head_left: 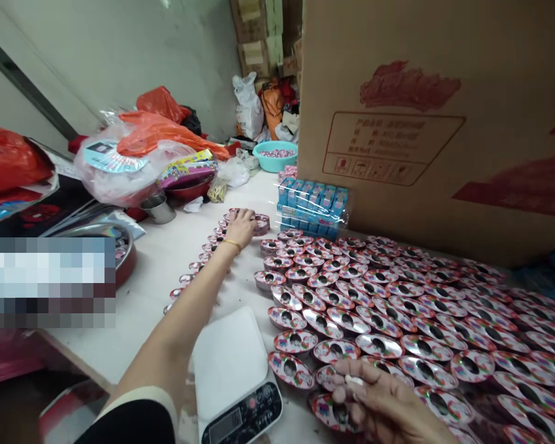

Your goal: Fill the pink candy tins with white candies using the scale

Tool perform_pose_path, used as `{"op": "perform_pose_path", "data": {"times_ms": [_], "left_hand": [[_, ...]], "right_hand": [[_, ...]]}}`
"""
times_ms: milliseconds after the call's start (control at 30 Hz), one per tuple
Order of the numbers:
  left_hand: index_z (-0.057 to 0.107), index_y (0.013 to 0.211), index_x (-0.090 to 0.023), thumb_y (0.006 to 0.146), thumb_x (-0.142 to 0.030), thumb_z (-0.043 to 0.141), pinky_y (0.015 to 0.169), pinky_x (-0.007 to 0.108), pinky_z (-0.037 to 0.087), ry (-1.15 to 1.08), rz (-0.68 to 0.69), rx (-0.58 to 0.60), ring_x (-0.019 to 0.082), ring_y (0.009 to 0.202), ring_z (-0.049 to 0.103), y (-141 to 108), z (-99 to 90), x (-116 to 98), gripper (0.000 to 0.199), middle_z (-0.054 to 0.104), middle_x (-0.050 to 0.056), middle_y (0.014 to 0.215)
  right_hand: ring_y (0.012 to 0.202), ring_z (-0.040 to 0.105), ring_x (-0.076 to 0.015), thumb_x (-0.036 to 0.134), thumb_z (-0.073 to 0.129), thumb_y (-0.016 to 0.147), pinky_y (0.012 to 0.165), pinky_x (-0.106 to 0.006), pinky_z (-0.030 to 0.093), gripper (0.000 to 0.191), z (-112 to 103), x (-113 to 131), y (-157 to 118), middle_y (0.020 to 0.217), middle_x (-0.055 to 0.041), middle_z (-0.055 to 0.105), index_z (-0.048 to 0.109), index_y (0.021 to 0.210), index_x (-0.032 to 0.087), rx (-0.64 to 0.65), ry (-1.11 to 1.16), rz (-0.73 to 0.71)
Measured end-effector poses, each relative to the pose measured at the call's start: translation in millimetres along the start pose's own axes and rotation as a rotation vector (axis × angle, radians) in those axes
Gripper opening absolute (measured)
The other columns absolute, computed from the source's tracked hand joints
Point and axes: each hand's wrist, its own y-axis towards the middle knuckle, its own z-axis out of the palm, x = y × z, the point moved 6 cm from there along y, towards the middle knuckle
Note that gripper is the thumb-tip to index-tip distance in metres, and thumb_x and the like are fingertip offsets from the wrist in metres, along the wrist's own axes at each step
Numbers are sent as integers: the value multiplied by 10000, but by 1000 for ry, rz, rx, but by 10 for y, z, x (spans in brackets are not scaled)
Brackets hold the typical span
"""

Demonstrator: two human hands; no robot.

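My left hand (243, 228) stretches forward over the far end of a row of small oval boxes (206, 248), its fingers bent down around one of them. These boxes are red and pink with a dark round opening on top. Low on the right, my right hand (383, 401) is curled, with thumb and fingertips together above the large group of oval boxes (335, 299). A small whitish spot shows at those fingertips, too blurred to identify. Between my arms lies a white digital scale (231, 351) with a black control panel.
A large cardboard carton (425, 203) stands behind the boxes at right. Beside it is a clear-wrapped pack of blue boxes (312, 206). A turquoise basin (276, 161) sits farther back. Plastic bags (120, 176), a metal cup (158, 209) and a red bowl (128, 262) crowd the left.
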Motion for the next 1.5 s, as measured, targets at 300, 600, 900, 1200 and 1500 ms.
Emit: {"op": "perform_pose_path", "data": {"times_ms": [300, 600, 900, 1200, 1500], "left_hand": [[526, 914, -216, 831, -602, 527, 611, 287, 373, -149, -15, 67, 183, 709, 558, -1905, -946, -393, 395, 585, 25, 796], [465, 1191, -201, 848, -465, 579, 821, 373, 462, -262, -42, 132, 240, 963, 608, -2700, -554, -644, 447, 636, 90, 1069], [589, 1025, -195, 913, -361, 480, 755, 297, 486, -515, -382, -233, 169, 869, 610, -3400, -588, -197, 228, 643, 52, 939], [621, 937, -186, 899, -336, 501, 722, 278, 482, -519, -515, -309, 149, 798, 607, -3806, -464, -113, 196, 667, 42, 891], [612, 1093, -214, 899, -286, 523, 826, 308, 482, -525, -429, -424, 169, 918, 594, -3730, -499, -285, 225, 629, 59, 962]], "right_hand": [[541, 499, -52, 468, 751, 739, 465, -155, 356, 363, 254, -205, -76, 747, -26, 605, 654, 847, 135, 211, -280, 76], [650, 575, -102, 448, 787, 687, 626, -231, 451, 439, 441, -303, -62, 787, -55, 663, 644, 952, 129, 279, -492, 14], [492, 521, -91, 285, 618, 796, 510, -233, 423, 168, 1013, -126, 257, 606, -12, 623, 597, 871, 135, 313, -913, -221], [523, 546, -96, 123, 600, 802, 533, -217, 405, 23, 1692, -18, 617, 564, 28, 568, 619, 799, 135, 364, -1224, -406], [574, 495, -98, 104, 611, 820, 588, -232, 364, 86, 1880, -44, 711, 605, 9, 582, 671, 768, 136, 276, -1580, -585]]}}
